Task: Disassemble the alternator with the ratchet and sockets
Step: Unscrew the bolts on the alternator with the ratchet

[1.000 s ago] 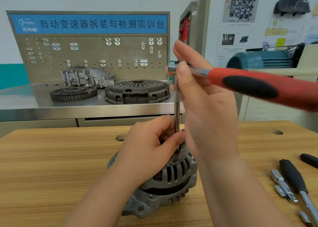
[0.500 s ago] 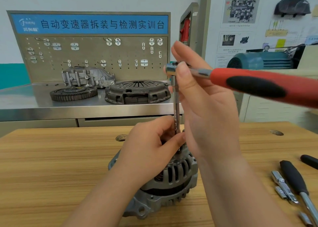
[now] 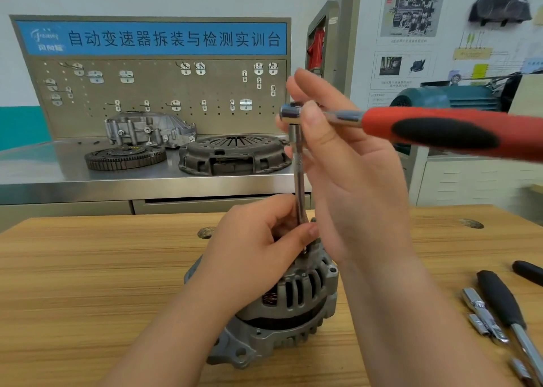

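A grey metal alternator point(image 3: 291, 307) stands on the wooden table point(image 3: 88, 284) in front of me. A ratchet with a red and black handle point(image 3: 440, 131) points right, and its chrome head point(image 3: 291, 113) sits on a long extension bar point(image 3: 299, 181) that runs straight down to the alternator's top. My left hand point(image 3: 258, 254) pinches the lower end of the bar; the socket is hidden under its fingers. My right hand point(image 3: 346, 163) holds the ratchet head, thumb in front and fingers behind it.
On the table at the right lie a black-handled tool point(image 3: 502, 301) and several chrome sockets and adapters point(image 3: 482, 316). Behind stands a steel bench point(image 3: 58, 181) with a clutch cover point(image 3: 235, 154), a flywheel ring point(image 3: 123, 157) and a housing point(image 3: 147, 128) below a pegboard.
The ratchet handle has swung slightly, its far end dipping a little. Both hands and the alternator stay where they were.
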A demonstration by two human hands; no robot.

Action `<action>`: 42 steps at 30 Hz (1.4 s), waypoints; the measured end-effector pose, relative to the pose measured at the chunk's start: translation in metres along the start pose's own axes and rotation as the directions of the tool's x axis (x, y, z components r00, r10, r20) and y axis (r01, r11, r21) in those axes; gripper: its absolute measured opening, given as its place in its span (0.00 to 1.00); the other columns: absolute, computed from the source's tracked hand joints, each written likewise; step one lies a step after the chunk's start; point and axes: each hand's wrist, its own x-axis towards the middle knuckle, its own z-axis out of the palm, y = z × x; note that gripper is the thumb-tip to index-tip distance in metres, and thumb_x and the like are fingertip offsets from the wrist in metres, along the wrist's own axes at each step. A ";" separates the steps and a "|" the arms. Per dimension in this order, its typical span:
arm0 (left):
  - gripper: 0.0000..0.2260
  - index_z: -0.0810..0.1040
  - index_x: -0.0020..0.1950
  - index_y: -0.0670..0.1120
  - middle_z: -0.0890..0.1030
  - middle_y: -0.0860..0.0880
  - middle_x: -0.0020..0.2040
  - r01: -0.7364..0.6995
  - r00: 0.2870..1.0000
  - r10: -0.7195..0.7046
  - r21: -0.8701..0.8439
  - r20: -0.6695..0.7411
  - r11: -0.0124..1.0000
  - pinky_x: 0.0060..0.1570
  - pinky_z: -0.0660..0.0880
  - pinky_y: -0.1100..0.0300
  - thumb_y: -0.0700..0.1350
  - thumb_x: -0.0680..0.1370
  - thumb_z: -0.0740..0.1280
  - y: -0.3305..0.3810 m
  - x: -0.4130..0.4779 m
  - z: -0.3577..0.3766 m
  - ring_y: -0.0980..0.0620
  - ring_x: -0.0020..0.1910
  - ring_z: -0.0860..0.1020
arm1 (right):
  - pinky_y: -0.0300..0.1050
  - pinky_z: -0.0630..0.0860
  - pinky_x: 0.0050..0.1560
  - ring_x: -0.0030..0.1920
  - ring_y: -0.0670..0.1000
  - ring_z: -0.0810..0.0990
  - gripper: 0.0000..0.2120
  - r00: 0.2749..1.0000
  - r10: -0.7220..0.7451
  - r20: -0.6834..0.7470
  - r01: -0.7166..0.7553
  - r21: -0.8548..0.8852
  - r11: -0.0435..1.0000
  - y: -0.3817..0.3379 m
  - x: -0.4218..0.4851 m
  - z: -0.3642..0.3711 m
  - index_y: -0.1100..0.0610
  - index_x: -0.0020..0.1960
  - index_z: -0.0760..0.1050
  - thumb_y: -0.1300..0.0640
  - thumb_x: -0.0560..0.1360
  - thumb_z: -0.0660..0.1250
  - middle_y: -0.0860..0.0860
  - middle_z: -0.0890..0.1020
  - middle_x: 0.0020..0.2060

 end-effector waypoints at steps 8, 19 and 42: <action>0.15 0.76 0.38 0.47 0.79 0.50 0.32 -0.021 1.000 0.021 0.002 0.012 1.000 0.36 0.76 0.46 0.58 0.72 0.62 -0.001 -0.002 -0.004 0.50 0.33 0.77 | 0.43 0.78 0.51 0.50 0.51 0.83 0.09 0.983 0.168 -0.072 -0.161 0.090 0.983 0.001 0.003 -0.007 0.50 0.56 0.77 0.52 0.80 0.60 0.52 0.85 0.51; 0.18 0.79 0.44 0.48 0.82 0.50 0.36 -0.014 1.000 0.014 -0.013 0.001 1.000 0.39 0.77 0.47 0.61 0.71 0.61 0.001 -0.002 -0.001 0.49 0.37 0.81 | 0.43 0.78 0.54 0.53 0.52 0.84 0.11 0.989 0.146 0.033 -0.148 0.086 0.985 0.001 0.005 -0.010 0.50 0.58 0.76 0.52 0.81 0.57 0.47 0.85 0.52; 0.18 0.79 0.43 0.42 0.83 0.49 0.37 -0.013 1.000 0.014 0.026 -0.015 1.000 0.42 0.78 0.48 0.58 0.71 0.64 0.002 -0.001 -0.002 0.50 0.39 0.82 | 0.46 0.73 0.64 0.59 0.44 0.79 0.11 0.998 -0.053 -0.043 0.050 -0.070 0.996 0.002 0.003 -0.005 0.46 0.56 0.79 0.56 0.76 0.63 0.43 0.83 0.54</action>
